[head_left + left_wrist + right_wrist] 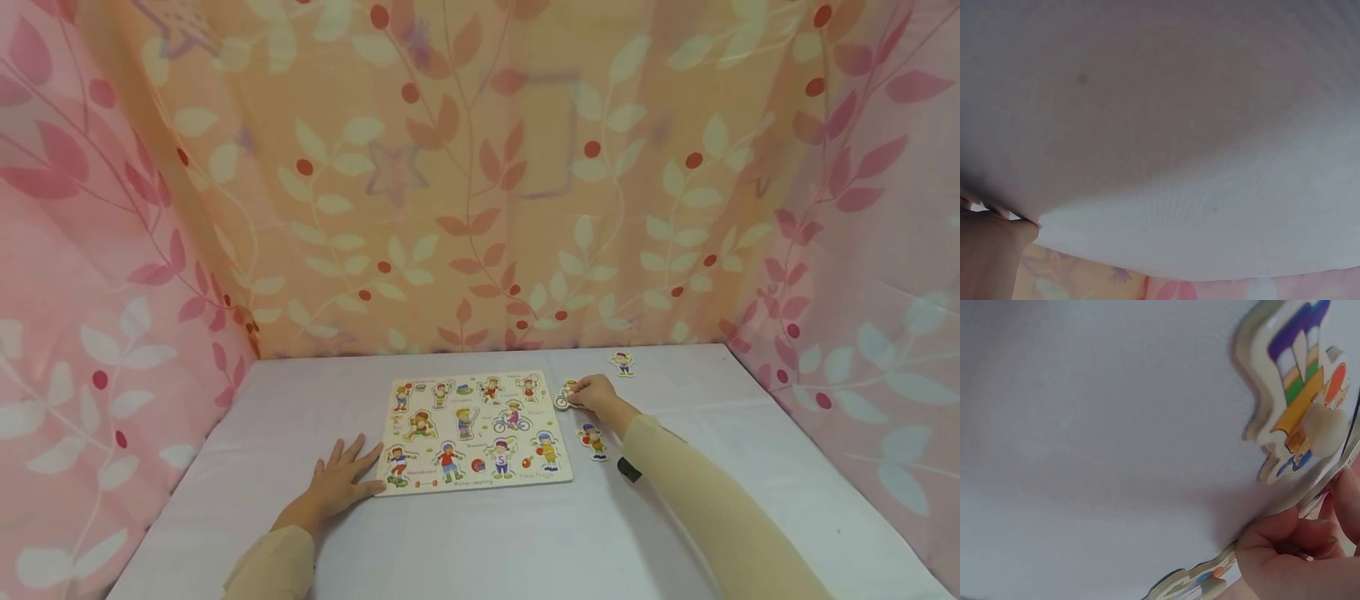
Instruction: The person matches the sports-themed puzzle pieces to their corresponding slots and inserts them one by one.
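Note:
A wooden puzzle board [445, 427] printed with sports figures lies flat on the table. My left hand [337, 477] rests at its left edge, fingers spread, thumb on the lower left corner. Just off the board's right edge, my right hand [597, 394] pinches a bicycle puzzle piece [562, 402]. Much of that piece is hidden by the fingers. Nearer to me, below the right hand, lies a loose figure piece with a ball [592, 442]; its pale knob [1325, 430] shows in the right wrist view. Only a bit of the left hand [991, 250] appears in the left wrist view.
Another loose figure piece [622, 364] lies near the table's back right. A white cloth [510, 550] covers the table. Leaf-patterned curtains [465, 208] hang behind it and at both sides. A small black object [628, 469] sits at the right wrist.

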Tool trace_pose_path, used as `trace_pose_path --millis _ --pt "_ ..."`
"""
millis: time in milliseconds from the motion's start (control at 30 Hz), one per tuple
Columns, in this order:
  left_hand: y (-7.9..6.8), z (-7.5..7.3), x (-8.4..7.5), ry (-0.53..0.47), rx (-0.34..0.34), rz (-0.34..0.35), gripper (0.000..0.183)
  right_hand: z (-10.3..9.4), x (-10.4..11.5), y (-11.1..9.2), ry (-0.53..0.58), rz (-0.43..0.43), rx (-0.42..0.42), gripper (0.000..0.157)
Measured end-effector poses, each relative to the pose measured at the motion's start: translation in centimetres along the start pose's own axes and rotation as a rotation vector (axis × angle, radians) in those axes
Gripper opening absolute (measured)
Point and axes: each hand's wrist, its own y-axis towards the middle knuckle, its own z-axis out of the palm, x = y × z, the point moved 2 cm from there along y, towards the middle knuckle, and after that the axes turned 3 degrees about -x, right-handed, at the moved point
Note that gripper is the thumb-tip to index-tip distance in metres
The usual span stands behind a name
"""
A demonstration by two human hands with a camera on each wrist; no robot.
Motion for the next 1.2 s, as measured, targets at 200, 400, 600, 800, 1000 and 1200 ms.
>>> trace_pose_path --millis 200,400,600,800,1000,1200 --pt "-0.2 0.1 0.0 0.004 0.0 -0.003 0.08 -0.1 0.4 -0.5 0.008 0.024 -0.001 0.016" --pt "-0.3 0.1 0.2 0.001 0.004 -0.015 0.082 0.1 1.4 -1.8 0.094 0.007 0.034 0.014" --pt "-0.3 0.1 0.1 -0.002 0.0 -0.01 0.081 0.7 2.2 -2.6 0.095 -0.035 0.046 0.015" --pt "-0.2 0.1 0.1 -0.003 -0.002 -0.006 0.081 1.4 2.7 -3.1 0.04 -0.097 0.034 0.015" --pt "-0.1 0.1 0.0 -0.003 0.001 -0.006 0.081 2.4 3.0 -3.6 0.098 -0.115 0.062 0.012" --pt "-0.1 -0.1 -0.1 -0.015 0.006 -0.005 0.081 3.3 3.4 -3.9 0.126 -0.127 0.081 0.011"
